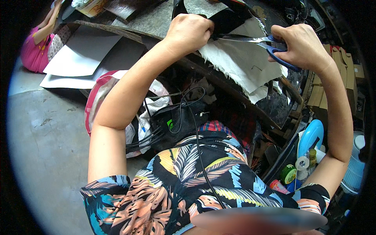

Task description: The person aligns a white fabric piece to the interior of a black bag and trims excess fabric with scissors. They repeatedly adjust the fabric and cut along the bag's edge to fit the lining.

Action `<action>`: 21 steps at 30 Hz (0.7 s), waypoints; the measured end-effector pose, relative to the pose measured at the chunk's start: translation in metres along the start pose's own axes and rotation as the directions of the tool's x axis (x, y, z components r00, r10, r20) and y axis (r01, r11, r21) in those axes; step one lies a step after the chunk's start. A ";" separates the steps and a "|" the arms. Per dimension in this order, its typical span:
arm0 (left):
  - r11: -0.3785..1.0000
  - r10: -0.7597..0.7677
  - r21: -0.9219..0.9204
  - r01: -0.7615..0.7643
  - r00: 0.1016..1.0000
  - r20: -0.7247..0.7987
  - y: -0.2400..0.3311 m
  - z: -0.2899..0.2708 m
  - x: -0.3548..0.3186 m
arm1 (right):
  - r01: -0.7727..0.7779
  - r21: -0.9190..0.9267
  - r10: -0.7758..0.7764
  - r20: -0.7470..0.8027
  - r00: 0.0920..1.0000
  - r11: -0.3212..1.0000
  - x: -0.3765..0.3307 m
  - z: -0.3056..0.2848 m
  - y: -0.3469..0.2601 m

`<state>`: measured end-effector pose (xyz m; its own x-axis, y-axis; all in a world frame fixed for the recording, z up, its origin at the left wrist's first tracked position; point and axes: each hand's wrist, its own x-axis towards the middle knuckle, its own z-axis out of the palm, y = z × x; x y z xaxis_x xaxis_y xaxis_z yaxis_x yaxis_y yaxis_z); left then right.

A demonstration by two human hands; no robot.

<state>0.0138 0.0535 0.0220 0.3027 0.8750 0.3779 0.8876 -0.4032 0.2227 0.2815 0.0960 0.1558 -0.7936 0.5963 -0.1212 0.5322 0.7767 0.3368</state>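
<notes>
My right hand (303, 45) is closed on a pair of scissors (282, 58) with blue handles, thumb and fingers through the loops. Their metal blades point left, toward my left hand (188, 33), and the tips meet dark material. That left hand is a fist gripping a piece of black fabric (228, 21); part of the piece is hidden behind the fingers. Beneath the blades lies an off-white cloth (243, 64) with frayed edges, hanging over the near edge of the worktable (150, 17). Whether the blades are parted at the fabric is hard to make out.
White sheets (84, 58) stick out at the table's left. A person in pink (37, 47) is at the far left. Below the table are a pink-rimmed bag (94, 98) and a black pouch with cables (172, 125). Cardboard (340, 74) and a blue fan (354, 168) stand right.
</notes>
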 end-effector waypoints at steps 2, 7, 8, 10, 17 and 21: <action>1.000 0.014 -0.008 -0.014 1.000 -0.011 -0.001 0.000 0.001 | -0.041 -0.004 0.041 0.017 0.999 0.999 0.000 0.003 -0.002; 0.999 0.026 -0.027 -0.027 0.999 -0.024 -0.001 0.000 0.000 | 0.058 -0.085 -0.069 -0.135 0.988 0.995 0.000 0.007 -0.005; 0.999 0.036 -0.027 -0.036 0.999 -0.033 -0.001 0.000 0.000 | 0.043 -0.083 -0.051 -0.097 0.994 0.996 0.001 0.007 -0.004; 0.998 0.060 -0.028 -0.062 0.997 -0.052 -0.001 0.000 -0.001 | 0.037 -0.086 -0.042 -0.062 0.997 0.996 0.005 0.006 -0.002; 0.993 0.119 -0.006 -0.120 0.991 -0.066 -0.004 0.003 -0.004 | 0.007 -0.087 -0.004 0.032 0.999 0.996 0.015 -0.001 -0.001; 0.991 0.119 -0.047 -0.122 0.991 -0.067 -0.006 0.002 -0.005 | 0.013 -0.082 -0.008 0.072 0.997 0.997 0.014 -0.003 0.003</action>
<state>0.0075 0.0518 0.0168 0.3824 0.8008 0.4609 0.8267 -0.5193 0.2165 0.2717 0.1062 0.1577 -0.7745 0.6034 -0.1902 0.4957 0.7655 0.4102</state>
